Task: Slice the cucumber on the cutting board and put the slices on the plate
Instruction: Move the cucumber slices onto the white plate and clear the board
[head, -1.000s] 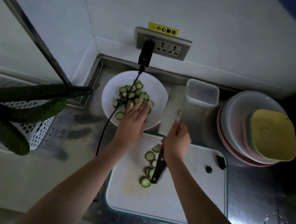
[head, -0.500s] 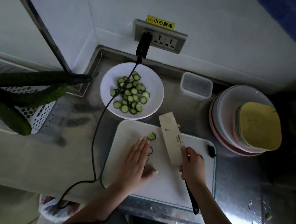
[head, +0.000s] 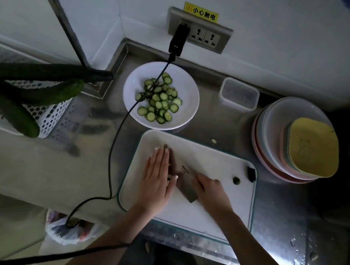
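Far left, around 9 o'clock, a white perforated basket (head: 51, 118) holds three whole cucumbers (head: 11, 111), dark green, sticking out over the rim. A black cable (head: 115, 144) runs from a plug in the wall socket (head: 199, 31) at 12 o'clock down across the plate and off the counter edge. The socket strip has three outlets, one of them taken.

The white plate (head: 187, 88) sits at about 11 o'clock from the cutting board (head: 228, 163), just beside its far edge. It's got a pile of cucumber slices (head: 159, 100) on it, roughly two dozen; they overlap, so I can't get an exact count.

On the board, the left hand (head: 157, 175) lies flat with straight fingers, pressed against the side of the knife blade (head: 182, 176), thumb tip on the steel. Any slices between hand and blade are hidden. The right hand (head: 212, 192) is curled around the knife's handle, blade angled toward 11 o'clock.

One cucumber end (head: 236, 180) sits at the board's 3 o'clock side, near the board's dark corner tab.

Further right: one clear lidded container (head: 238, 94) at 1 o'clock, then a stack of bowls and plates (head: 282, 134) at 2 o'clock, yellow square one on top. Can't count the stack.
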`<state>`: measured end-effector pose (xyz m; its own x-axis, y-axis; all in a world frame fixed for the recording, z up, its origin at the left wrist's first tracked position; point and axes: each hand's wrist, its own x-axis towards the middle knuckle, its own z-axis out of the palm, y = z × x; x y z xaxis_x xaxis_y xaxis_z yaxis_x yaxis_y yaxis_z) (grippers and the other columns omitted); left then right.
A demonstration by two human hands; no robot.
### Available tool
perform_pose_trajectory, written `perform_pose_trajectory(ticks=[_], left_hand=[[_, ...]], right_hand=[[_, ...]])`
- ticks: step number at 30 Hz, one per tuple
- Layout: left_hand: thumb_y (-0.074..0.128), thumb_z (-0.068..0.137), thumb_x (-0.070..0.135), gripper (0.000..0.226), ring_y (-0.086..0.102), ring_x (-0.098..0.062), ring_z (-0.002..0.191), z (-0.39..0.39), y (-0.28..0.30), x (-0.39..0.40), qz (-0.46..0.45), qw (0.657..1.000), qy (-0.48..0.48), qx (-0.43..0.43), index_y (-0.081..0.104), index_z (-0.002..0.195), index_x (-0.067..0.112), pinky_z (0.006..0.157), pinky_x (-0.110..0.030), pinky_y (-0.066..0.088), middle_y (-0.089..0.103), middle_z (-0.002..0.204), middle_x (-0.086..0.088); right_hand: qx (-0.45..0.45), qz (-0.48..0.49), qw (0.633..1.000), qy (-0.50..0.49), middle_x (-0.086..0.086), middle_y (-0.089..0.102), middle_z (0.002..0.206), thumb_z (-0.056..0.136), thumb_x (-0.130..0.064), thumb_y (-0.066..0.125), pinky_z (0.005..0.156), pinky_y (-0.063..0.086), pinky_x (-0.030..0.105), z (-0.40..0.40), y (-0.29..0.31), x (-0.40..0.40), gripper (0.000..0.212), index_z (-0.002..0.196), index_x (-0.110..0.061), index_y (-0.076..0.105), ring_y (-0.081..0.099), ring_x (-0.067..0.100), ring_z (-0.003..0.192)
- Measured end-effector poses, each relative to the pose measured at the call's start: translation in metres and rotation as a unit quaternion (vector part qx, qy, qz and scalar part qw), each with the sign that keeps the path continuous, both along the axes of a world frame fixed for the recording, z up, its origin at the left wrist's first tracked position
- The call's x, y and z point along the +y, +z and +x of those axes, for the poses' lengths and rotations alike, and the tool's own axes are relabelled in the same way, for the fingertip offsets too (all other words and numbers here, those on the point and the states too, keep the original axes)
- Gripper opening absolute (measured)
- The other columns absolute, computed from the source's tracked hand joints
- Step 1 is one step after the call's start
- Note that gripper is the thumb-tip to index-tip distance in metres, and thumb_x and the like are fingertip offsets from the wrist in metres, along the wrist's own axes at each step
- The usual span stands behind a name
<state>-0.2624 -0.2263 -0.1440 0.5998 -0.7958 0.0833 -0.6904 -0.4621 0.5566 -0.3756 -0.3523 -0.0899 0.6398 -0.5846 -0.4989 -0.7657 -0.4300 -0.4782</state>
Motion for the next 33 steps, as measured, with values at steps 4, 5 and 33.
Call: perform_pose_trajectory(ticks=[4, 5, 33], left_hand=[[0.015, 0.102, 0.042, 0.063, 0.016, -0.028, 0.143, 0.000, -0.004, -0.007, 0.046, 0.999, 0.006, -0.007, 0.020, 0.145, -0.005, 0.118, -0.038, 0.011, 0.023, 0.151, -0.022], [0.013, 0.102, 0.041, 0.063, 0.017, -0.027, 0.142, 0.000, -0.004, -0.007, 0.053, 0.999, 0.006, -0.011, 0.022, 0.144, -0.005, 0.118, -0.036, 0.009, 0.026, 0.151, -0.022], [0.018, 0.102, 0.036, 0.061, -0.005, -0.021, 0.145, 0.163, 0.036, -0.146, 0.059, 0.997, -0.031, -0.033, -0.001, 0.149, 0.004, 0.118, -0.038, -0.002, -0.002, 0.158, -0.012]], right_hand=[[-0.004, 0.007, 1.000, -0.026, 0.016, 0.067, 0.097, 0.100, -0.035, 0.038, 0.070, 0.044, 0.031, -0.007, -0.003, 0.025, 0.030, 0.113, -0.019, 0.060, 0.062, 0.031, 0.086], [-0.007, 0.017, 0.999, -0.039, 0.014, 0.066, 0.096, 0.100, -0.035, 0.037, 0.071, 0.045, 0.031, -0.009, -0.003, 0.032, 0.030, 0.113, -0.019, 0.060, 0.062, 0.030, 0.085], [-0.185, 0.092, 0.937, -0.282, 0.013, 0.056, 0.058, 0.101, -0.034, 0.037, 0.036, 0.043, 0.022, 0.134, 0.028, -0.044, 0.040, 0.081, -0.006, 0.057, 0.051, 0.016, 0.036]])
